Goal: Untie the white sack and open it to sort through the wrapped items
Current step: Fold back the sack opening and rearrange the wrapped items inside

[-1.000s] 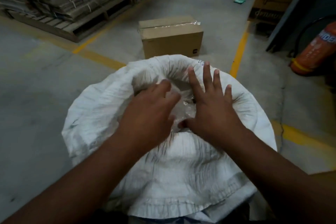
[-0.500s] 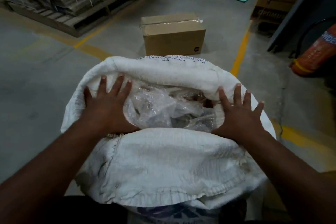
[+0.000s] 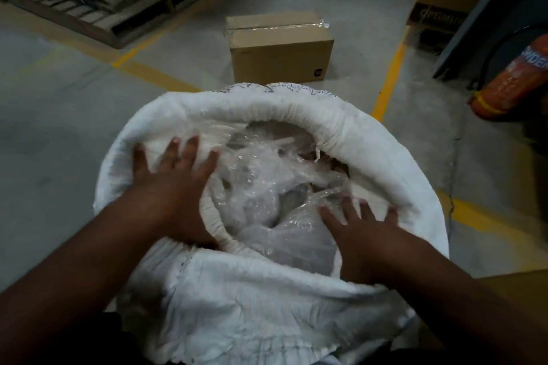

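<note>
The white sack [image 3: 237,311] sits on the floor [image 3: 59,157], mouth open. Both grips are wide and flat: left hand [image 3: 175,195] at 9 o'clock, right hand [image 3: 364,234] at 4 o'clock. Rough pushing could tear the thin plastic wrapped items [image 3: 267,195].

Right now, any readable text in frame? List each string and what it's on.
"OPTIMUM", partly shadowed, best guess: dark band at the base of the tall carton at upper right.
"NDER", cut off by the frame edge: blue label on the orange cylinder lying at right.
Small dark square logo on the cardboard box: too small to read.
Blue printing along the white sack far rim: blurred, unreadable.
</note>
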`<state>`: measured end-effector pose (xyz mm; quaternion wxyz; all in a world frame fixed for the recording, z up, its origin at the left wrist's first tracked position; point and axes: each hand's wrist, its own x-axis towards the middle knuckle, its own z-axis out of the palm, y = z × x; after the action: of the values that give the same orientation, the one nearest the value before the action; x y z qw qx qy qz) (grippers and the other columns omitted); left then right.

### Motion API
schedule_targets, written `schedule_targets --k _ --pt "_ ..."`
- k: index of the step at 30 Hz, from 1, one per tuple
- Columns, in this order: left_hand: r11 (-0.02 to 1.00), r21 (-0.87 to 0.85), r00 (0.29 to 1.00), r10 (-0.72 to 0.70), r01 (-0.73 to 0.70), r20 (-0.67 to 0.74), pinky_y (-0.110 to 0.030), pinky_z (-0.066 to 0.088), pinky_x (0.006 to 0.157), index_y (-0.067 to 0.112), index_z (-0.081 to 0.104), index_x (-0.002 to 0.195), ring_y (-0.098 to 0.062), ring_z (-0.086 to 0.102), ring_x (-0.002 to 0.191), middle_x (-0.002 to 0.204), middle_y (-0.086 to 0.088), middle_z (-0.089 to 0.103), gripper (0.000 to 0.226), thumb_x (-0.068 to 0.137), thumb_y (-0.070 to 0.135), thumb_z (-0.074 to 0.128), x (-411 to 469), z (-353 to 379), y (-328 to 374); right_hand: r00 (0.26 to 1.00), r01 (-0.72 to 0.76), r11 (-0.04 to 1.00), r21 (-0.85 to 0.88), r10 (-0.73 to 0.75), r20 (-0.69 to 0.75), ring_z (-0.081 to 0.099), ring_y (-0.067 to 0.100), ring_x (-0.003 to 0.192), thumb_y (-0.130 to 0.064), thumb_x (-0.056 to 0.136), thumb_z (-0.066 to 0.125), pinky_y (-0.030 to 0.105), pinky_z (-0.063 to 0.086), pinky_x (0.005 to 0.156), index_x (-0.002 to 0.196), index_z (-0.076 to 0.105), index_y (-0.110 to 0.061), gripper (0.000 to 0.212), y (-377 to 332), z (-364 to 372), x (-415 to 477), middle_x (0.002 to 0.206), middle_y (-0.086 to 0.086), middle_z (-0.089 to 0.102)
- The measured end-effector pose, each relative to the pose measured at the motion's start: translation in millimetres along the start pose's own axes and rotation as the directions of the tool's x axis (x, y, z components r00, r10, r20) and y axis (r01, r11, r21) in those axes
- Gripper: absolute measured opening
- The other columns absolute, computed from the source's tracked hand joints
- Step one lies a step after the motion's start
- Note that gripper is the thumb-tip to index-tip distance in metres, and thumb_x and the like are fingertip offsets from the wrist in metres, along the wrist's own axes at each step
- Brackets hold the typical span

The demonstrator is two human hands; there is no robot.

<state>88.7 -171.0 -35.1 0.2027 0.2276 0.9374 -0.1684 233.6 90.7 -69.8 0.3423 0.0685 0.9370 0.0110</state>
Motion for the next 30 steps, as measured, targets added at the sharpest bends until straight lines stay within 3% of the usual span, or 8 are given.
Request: schedule_targets --k 5,8,11,13,18,22,27,30 --pt "0.995 -0.061 0.991 -0.078 0.085 0.106 -0.077 -0.008 0.117 0.031 -0.038 0.153 -0.035 -0.027 0.155 0.163 -0.008 -0.042 0.166 0.040 0.104 0.061 -7 -7 -14 0.997 -0.074 0.997 0.008 0.074 0.024 0.001 0.041 0.156 -0.068 0.078 0.068 0.075 0.006 0.116 0.159 -0.019 -0.032 0.124 7 -1 -4 0.169 0.017 -0.015" --pt "0.979 -0.189 0.979 0.038 -0.076 -0.200 -0.069 0.008 0.123 0.030 -0.016 0.162 -0.035 -0.007 0.160 0.172 -0.008 -0.021 0.142 0.064 0.083 0.073 -14 -16 8 0.975 -0.028 0.984 0.179 0.067 -0.214 0.022 0.040 0.152 -0.069 0.068 0.077 0.059 0.024 0.119 0.160 -0.014 -0.029 0.136 -2 -13 5 0.168 0.021 -0.001" --pt "0.860 -0.184 0.698 0.242 -0.476 -0.674 -0.050 0.039 0.118 0.021 0.038 0.157 -0.031 0.038 0.150 0.169 -0.007 0.029 0.079 0.088 0.030 0.076 -15 -27 38 0.896 0.134 0.911 0.390 0.057 -0.441 0.053 0.033 0.133 -0.045 0.072 0.082 0.044 0.050 0.103 0.162 0.001 -0.032 0.121 1 -29 33 0.159 0.015 0.037" --pt "0.821 -0.120 0.612 0.309 -0.558 -0.728 -0.048 0.045 0.111 0.022 0.052 0.149 -0.031 0.049 0.141 0.162 -0.004 0.042 0.066 0.088 0.024 0.077 -9 -29 48 0.829 0.179 0.875 0.450 0.112 -0.548 0.053 0.036 0.132 -0.038 0.074 0.078 0.049 0.050 0.103 0.160 0.004 -0.037 0.114 8 -36 54 0.155 0.015 0.041" --pt "0.950 -0.100 0.862 0.221 -0.297 -0.456 -0.059 0.000 0.127 0.038 -0.006 0.164 -0.030 -0.013 0.160 0.172 0.000 -0.021 0.123 0.072 0.077 0.067 12 -2 41 0.702 0.042 0.856 0.515 0.342 -0.625 -0.007 0.041 0.156 -0.049 0.071 0.081 0.061 0.004 0.124 0.159 -0.012 -0.042 0.128 46 -49 82 0.169 0.021 -0.011" --pt "0.971 -0.205 0.939 0.049 -0.125 -0.340 -0.049 -0.008 0.126 0.033 -0.013 0.164 -0.025 -0.021 0.158 0.170 0.007 -0.028 0.141 0.061 0.086 0.068 31 10 -14 0.693 -0.061 0.848 0.526 0.415 -0.589 -0.022 0.036 0.155 -0.062 0.070 0.080 0.055 -0.008 0.123 0.156 -0.020 -0.047 0.132 79 -43 78 0.167 0.018 -0.024" --pt "0.957 -0.276 0.938 -0.012 -0.090 -0.347 -0.045 0.000 0.128 0.028 0.004 0.166 -0.025 -0.006 0.160 0.174 0.001 -0.009 0.138 0.061 0.084 0.074 28 -1 -33 0.731 -0.023 0.925 0.379 0.274 -0.625 -0.020 0.041 0.154 -0.073 0.071 0.070 0.058 -0.008 0.124 0.160 -0.014 -0.037 0.128 44 -54 61 0.167 0.023 -0.021" --pt "0.893 -0.365 0.755 -0.046 -0.262 -0.655 -0.044 0.038 0.116 0.024 0.048 0.154 -0.027 0.045 0.145 0.157 -0.004 0.049 0.085 0.083 0.060 0.076 19 -27 -7 0.817 0.078 0.927 0.366 0.151 -0.557 -0.014 0.039 0.156 -0.099 0.062 0.047 0.064 -0.004 0.120 0.160 -0.010 -0.041 0.127 1 -60 35 0.170 0.015 -0.014"
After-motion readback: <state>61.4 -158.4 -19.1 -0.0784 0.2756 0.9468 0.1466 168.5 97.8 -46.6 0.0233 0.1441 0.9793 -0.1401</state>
